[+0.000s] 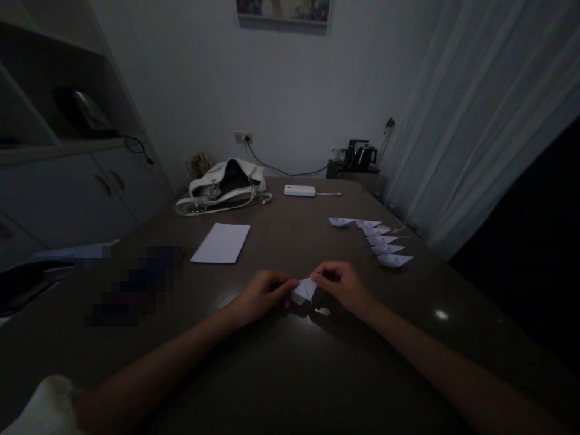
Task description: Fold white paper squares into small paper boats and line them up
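Note:
A small piece of folded white paper [304,290] is held just over the dark table between my two hands. My left hand [266,291] pinches its left edge with thumb and fingers. On the other side, my right hand [341,284] grips the upper right corner between thumb and index finger. Crease lines run across the paper's face. To the right stand several folded paper boats [385,249] in a curved row. A stack of white paper sheets [221,243] lies left of my hands.
Toward the table's far end are a white handbag [226,186] and a white power bank [299,191] with a short cable. Black kettles [362,155] stand on a cabinet by the wall. A pixelated patch covers something at the table's left. A pale curtain [471,121] hangs on the right.

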A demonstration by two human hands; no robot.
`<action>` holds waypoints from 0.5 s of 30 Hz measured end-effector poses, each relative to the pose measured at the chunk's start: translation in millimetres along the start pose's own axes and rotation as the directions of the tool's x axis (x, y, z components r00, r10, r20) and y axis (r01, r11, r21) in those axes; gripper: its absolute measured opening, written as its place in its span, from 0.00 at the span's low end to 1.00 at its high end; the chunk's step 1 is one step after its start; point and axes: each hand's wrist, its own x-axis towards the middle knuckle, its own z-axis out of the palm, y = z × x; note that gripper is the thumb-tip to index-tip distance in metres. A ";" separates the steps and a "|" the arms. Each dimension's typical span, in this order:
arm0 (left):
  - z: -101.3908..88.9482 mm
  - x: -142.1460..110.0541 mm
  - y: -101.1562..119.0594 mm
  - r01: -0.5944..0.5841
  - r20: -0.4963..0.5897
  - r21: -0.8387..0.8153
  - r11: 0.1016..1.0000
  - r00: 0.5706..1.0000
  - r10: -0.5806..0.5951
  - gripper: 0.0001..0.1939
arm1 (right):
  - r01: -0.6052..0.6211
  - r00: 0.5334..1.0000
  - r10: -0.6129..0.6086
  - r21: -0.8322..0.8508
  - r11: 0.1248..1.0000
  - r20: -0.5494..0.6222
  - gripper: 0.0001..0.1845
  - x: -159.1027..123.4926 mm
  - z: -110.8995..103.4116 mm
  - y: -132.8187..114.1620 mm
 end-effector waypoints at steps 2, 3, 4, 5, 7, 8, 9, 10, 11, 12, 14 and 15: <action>-1.4 -0.7 1.3 -0.020 -0.027 0.052 0.998 0.999 0.021 0.22 | -0.006 0.999 0.007 0.014 1.000 -0.041 0.11 0.5 -0.5 0.4; -1.7 -1.4 2.1 -0.035 -0.037 0.072 0.997 0.999 0.038 0.21 | -0.011 0.999 0.013 0.025 1.000 -0.045 0.11 0.5 -0.2 0.8; -1.8 -2.2 2.9 -0.051 -0.046 0.090 0.995 0.997 0.055 0.21 | -0.020 0.999 0.021 0.035 0.999 -0.039 0.12 0.4 0.5 1.1; -1.7 -3.0 3.5 -0.064 -0.055 0.104 0.993 0.996 0.070 0.21 | -0.034 0.999 0.035 0.044 0.998 -0.020 0.12 0.2 1.4 1.5; -1.1 -4.7 4.2 -0.081 -0.070 0.123 0.989 0.993 0.090 0.21 | -0.067 0.997 0.065 0.051 0.996 0.047 0.13 -0.6 3.7 1.6; -0.7 -5.4 4.3 -0.087 -0.073 0.133 0.987 0.993 0.098 0.21 | -0.079 0.993 0.075 0.049 0.996 0.088 0.13 -1.1 4.8 1.4; -0.3 -6.0 4.3 -0.093 -0.072 0.140 0.986 0.992 0.104 0.21 | -0.084 0.989 0.078 0.045 0.995 0.125 0.13 -1.6 5.7 1.0; 0.0 -6.3 4.3 -0.099 -0.069 0.143 0.985 0.992 0.110 0.21 | -0.079 0.986 0.072 0.039 0.996 0.153 0.13 -2.1 6.2 0.4; 0.4 -6.5 4.3 -0.103 -0.066 0.142 0.984 0.991 0.113 0.21 | -0.067 0.983 0.061 0.031 0.997 0.172 0.13 -2.6 6.3 -0.4; 0.7 -6.6 4.4 -0.104 -0.060 0.136 0.985 0.992 0.113 0.21 | -0.054 0.982 0.049 0.025 0.998 0.182 0.13 -3.0 6.1 -1.3; 1.2 -6.3 5.0 -0.104 -0.048 0.114 0.988 0.993 0.110 0.21 | -0.032 0.981 0.029 0.014 0.999 0.193 0.13 -3.9 4.8 -3.0; 1.3 -6.2 5.4 -0.105 -0.039 0.100 0.989 0.993 0.109 0.21 | -0.020 0.980 0.019 0.005 1.000 0.197 0.12 -4.3 4.1 -3.7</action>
